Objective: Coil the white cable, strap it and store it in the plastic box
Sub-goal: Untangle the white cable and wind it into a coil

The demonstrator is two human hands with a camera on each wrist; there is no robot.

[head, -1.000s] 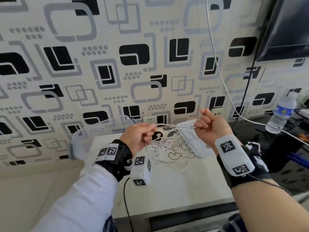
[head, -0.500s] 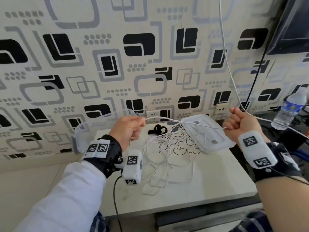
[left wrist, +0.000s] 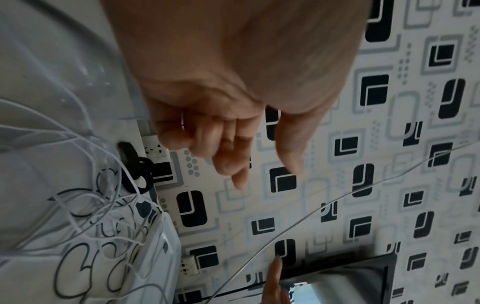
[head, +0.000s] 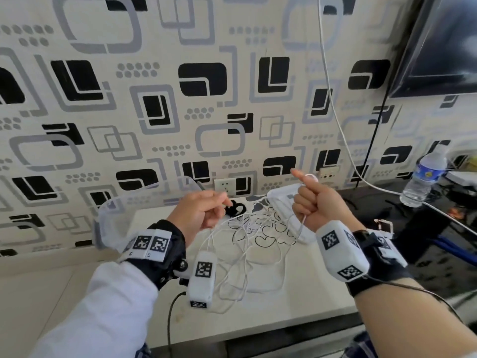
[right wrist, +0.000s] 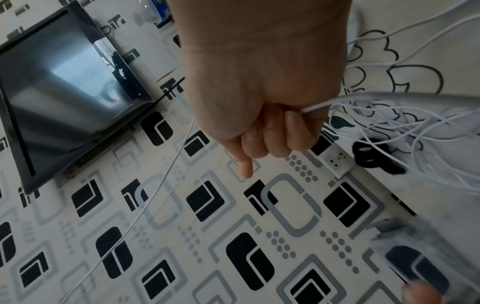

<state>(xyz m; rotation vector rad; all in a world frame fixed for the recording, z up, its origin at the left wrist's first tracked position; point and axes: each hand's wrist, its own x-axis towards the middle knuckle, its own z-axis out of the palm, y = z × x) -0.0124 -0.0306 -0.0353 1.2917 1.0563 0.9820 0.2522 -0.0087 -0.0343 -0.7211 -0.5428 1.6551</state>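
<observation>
Right hand: the right hand is raised above the desk's far right corner, curled into a fist, thumb sticking up toward the wall. Its fingers are wrapped round a strand of the white cable, which leaves the bottom of the fist; a small white loop sits at the top of the fist by the thumb.
Left hand: the left hand hovers over the middle of the desk, back of the hand up, wrist bent slightly down. Fingers loosely curled, forefinger and thumb pointing toward the wall with a gap between them. Cannot tell from any view whether they hold a strand; the wrist view is blurred and shows nothing clearly in the grip.
White cable: most of it lies in a loose tangle of loops on the desk between and below the two hands, uncoiled.
Black strap: the black strap lies on the desk near the wall, just past the left fingertips.
Plastic box: the clear plastic box stands at the desk's far left, beside the left wrist.
Lid: the box lid lies at the far right of the desk, partly behind the right hand.
</observation>
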